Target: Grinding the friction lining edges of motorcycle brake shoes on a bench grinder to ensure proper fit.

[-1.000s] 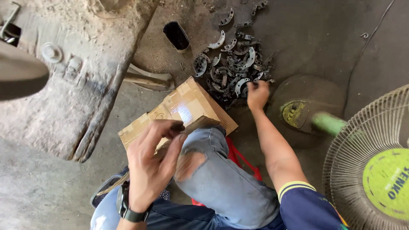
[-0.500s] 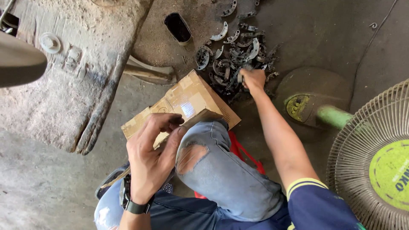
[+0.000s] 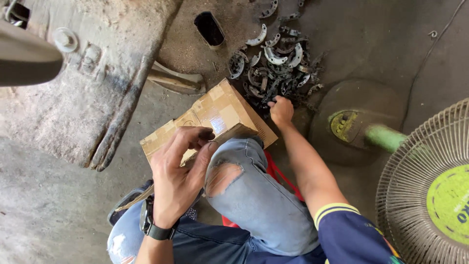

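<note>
On a dusty workshop floor [image 3: 58,210] I crouch, torn jeans knee [image 3: 244,176] at centre frame. A fan [image 3: 430,190] fills the 4 o'clock corner, its green-necked base [image 3: 351,122] at 3 o'clock beside my right arm. A cardboard box [image 3: 215,110] sits on the floor just ahead of my knee, taped along its top. At 12 o'clock, beyond the box, lies a pile of curved metal parts [image 3: 276,68], dark and greasy. My left hand [image 3: 178,178] rests at the box's near edge, fingers bent and fingertips touching the cardboard, wrist wearing a black watch [image 3: 151,225]; I cannot tell if it grips anything. My right hand [image 3: 282,110] reaches to the pile's near edge, fingers curled closed among the parts; what it has hold of is hidden.
</note>
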